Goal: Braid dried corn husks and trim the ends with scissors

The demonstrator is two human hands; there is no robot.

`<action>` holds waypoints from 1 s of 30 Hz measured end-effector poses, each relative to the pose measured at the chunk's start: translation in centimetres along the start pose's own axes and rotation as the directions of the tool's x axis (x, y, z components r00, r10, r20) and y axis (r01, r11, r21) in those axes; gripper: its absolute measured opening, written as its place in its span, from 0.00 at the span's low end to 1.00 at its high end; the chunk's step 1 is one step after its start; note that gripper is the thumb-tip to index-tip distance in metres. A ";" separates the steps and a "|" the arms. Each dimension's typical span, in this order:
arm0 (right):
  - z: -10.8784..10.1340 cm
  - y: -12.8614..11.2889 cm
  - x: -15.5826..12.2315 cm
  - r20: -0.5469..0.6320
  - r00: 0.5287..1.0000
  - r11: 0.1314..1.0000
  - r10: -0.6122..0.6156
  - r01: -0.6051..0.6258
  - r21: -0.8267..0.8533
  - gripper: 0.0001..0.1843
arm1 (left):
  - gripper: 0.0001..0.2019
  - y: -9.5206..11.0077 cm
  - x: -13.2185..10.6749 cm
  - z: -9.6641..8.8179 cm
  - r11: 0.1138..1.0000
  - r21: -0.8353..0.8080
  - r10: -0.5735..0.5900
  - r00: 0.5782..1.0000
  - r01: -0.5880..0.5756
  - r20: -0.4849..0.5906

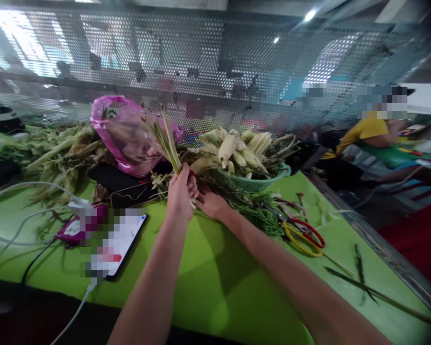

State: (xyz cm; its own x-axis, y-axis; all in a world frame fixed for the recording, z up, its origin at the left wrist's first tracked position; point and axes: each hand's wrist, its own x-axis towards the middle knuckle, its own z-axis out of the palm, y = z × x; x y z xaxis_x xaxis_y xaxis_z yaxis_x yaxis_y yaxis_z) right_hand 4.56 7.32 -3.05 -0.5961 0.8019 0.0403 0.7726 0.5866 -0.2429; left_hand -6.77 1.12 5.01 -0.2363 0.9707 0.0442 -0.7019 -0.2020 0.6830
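Observation:
My left hand is closed around a small bundle of pale green leaf strips, which look like corn husk or stalk and point up and slightly left. Just to its right, my right hand reaches low over the table beside the loose plant stems, fingers stretched out and partly hidden. Behind both hands lies a pile of dry stems. A green basin heaped with corn in husks stands beyond my right hand.
A pink plastic bag and a heap of husks lie left. A phone with cables sits near my left forearm. Red-and-yellow-handled scissors rest right, near thin green stems. A perforated screen rises behind; a person in yellow sits right.

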 end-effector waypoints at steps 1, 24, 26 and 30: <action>-0.3 -0.2 -0.5 0.006 1.000 1.000 0.003 -0.003 -0.004 0.24 | 0.18 0.0 0.0 0.0 1.000 0.001 -0.001 1.000 0.001 0.007; -8.2 11.6 -18.0 -0.320 0.806 0.739 0.498 -0.200 0.644 0.13 | 0.19 -7.3 -3.0 1.2 0.779 0.580 -0.462 0.844 0.239 0.272; -10.0 12.2 -18.4 -0.355 0.773 0.667 0.526 -0.116 0.736 0.14 | 0.19 -8.0 -3.0 1.0 0.765 0.590 -0.480 0.839 0.257 0.257; -13.8 12.0 -18.8 -0.400 0.696 0.319 0.596 0.252 0.914 0.12 | 0.18 -8.8 -3.2 1.0 0.731 0.628 -0.513 0.821 0.266 0.250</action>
State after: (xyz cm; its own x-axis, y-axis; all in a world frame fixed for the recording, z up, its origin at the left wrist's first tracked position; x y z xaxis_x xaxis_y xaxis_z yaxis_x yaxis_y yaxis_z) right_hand 28.03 0.82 6.62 0.1327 0.9534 0.2709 -0.1038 0.2852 -0.9528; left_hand 0.79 -0.04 -0.39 0.3335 0.9334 -0.1321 -0.1536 0.1921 0.9693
